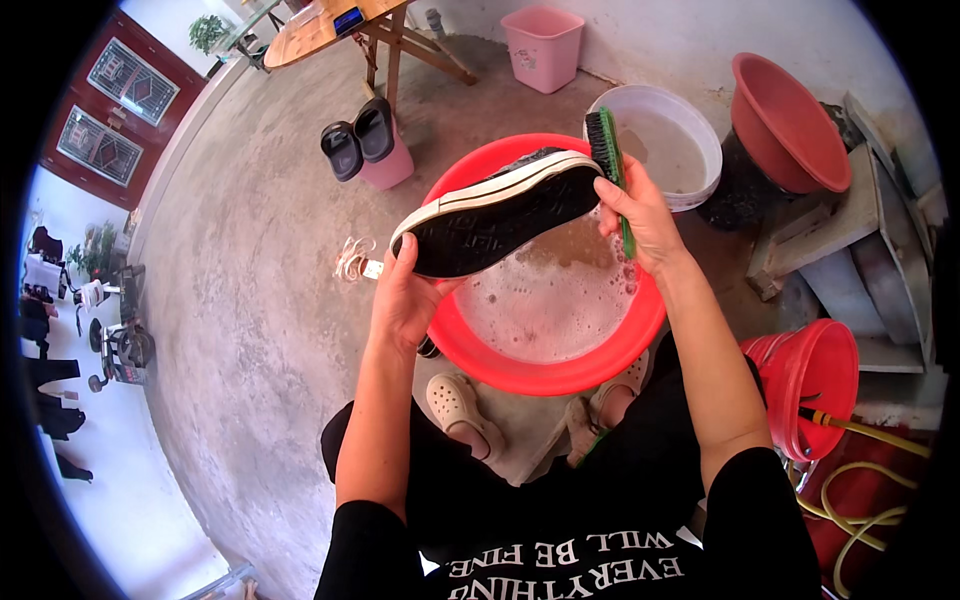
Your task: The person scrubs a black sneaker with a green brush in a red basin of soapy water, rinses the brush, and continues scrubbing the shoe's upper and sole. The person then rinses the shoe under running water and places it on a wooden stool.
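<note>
A canvas-type shoe with a black outsole and a white rubber sidewall is held over a red plastic basin, its sole turned up towards me. My left hand grips one end of it, the thumb on the sole. At the other end, my right hand pinches the shoe and also holds a green scrubbing brush with dark bristles, upright against the palm side. Foamy, murky water lies in the basin below. Most of the shoe's upper is hidden behind the sole.
Beyond the basin stands a white tub of cloudy water. A brown-red basin leans at right, near a red bucket and yellow hose. Black slides rest on a pink bin. White laces lie left, a wooden table farther off.
</note>
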`<move>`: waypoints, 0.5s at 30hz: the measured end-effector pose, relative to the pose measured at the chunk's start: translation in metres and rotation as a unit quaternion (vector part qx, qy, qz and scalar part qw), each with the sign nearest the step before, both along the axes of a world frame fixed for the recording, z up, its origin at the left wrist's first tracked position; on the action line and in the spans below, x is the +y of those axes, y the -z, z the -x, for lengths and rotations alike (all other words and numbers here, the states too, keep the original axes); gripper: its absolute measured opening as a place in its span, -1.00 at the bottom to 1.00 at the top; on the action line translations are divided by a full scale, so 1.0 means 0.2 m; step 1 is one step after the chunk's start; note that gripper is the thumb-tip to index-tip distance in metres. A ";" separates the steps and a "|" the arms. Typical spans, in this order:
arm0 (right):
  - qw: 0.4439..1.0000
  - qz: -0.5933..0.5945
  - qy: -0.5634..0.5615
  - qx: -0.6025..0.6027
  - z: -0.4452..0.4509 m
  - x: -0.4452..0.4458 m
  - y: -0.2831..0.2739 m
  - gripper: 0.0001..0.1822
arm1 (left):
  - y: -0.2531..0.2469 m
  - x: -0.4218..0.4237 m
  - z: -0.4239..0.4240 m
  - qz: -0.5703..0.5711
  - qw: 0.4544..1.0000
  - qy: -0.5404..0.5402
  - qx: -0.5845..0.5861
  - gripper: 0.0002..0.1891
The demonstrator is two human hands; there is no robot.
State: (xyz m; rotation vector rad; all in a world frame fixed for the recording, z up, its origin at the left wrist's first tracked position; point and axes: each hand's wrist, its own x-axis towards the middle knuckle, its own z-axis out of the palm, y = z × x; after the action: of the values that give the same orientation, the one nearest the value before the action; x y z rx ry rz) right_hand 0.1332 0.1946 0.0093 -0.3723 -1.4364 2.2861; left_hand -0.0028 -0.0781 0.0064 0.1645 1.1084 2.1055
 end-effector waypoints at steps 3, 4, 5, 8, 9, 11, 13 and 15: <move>0.999 0.018 0.005 -0.029 0.01 -0.01 0.00 -0.26 | -0.01 0.01 -0.05 0.010 0.995 -0.033 0.091 -0.56; 0.999 0.022 0.007 -0.041 0.01 -0.01 0.01 -0.23 | -0.01 0.02 -0.07 0.013 0.991 -0.044 0.126 -0.58; 0.999 0.022 0.021 -0.044 0.02 -0.02 0.02 -0.20 | -0.01 0.03 -0.09 0.022 0.988 -0.050 0.143 -0.59; 0.997 0.020 0.052 -0.055 0.03 -0.02 0.04 -0.10 | 0.01 0.05 -0.14 0.028 0.982 -0.061 0.177 -0.61; 0.997 0.008 0.057 -0.057 0.03 -0.01 0.05 -0.10 | 0.01 0.06 -0.16 0.022 0.981 -0.064 0.181 -0.60; 0.996 -0.016 0.067 -0.059 0.04 0.00 0.07 -0.11 | 0.01 0.08 -0.19 0.011 0.979 -0.071 0.189 -0.60; 0.995 -0.005 0.083 -0.048 0.04 -0.02 0.06 -0.14 | 0.00 0.09 -0.21 0.010 0.978 -0.073 0.194 -0.57; 0.995 0.008 0.092 -0.046 0.04 -0.03 0.06 -0.16 | 0.00 0.10 -0.23 0.022 0.976 -0.078 0.204 -0.56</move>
State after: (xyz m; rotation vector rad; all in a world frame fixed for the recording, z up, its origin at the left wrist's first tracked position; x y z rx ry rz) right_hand 0.1246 0.1885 -0.0031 -0.5958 -1.3656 2.1579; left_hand 0.0430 -0.0580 0.0068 0.5229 1.4442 2.2440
